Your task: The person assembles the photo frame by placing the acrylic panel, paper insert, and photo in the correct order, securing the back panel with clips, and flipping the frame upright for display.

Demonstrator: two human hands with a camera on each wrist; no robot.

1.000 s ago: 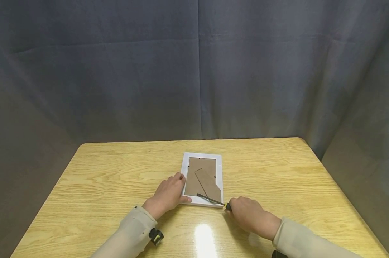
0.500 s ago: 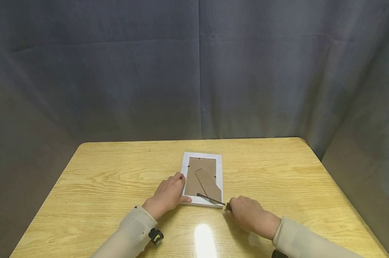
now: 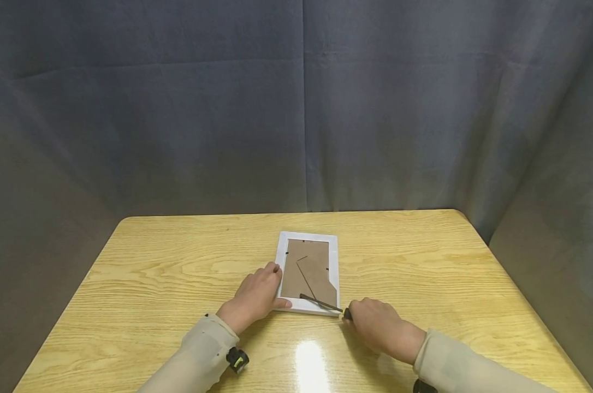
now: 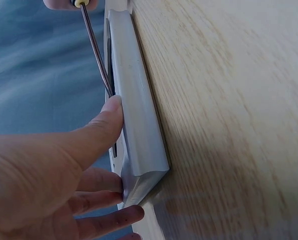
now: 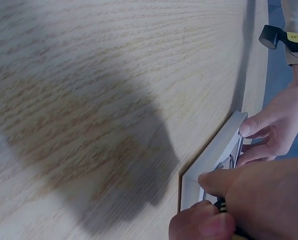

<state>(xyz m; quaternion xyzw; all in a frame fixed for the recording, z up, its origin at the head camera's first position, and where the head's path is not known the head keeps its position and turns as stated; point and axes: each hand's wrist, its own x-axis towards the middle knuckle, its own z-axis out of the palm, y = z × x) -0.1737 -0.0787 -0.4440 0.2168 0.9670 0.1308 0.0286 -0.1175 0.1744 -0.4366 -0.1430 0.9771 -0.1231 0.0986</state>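
A white picture frame [image 3: 303, 307] lies face down, its brown backing board [image 3: 316, 273] showing a dark bent line. Small dark tabs [image 3: 327, 268] sit along the board's edges. My left hand [image 3: 257, 295] grips the frame's near left corner, thumb on the near rail and fingers along the left side. My right hand [image 3: 377, 325] holds a screwdriver [image 3: 323, 304] by its black and yellow handle at the near right corner. The shaft slants left across the near rail, and its tip is at the board's near edge. In the left wrist view the thumb [image 4: 106, 117] lies close to the shaft [image 4: 95, 47].
The wooden table [image 3: 178, 262] reaches out on all sides of the frame. Behind it and at both sides hangs a dark grey curtain [image 3: 218, 120]. A black wrist strap piece [image 3: 237, 360] is worn on the left sleeve.
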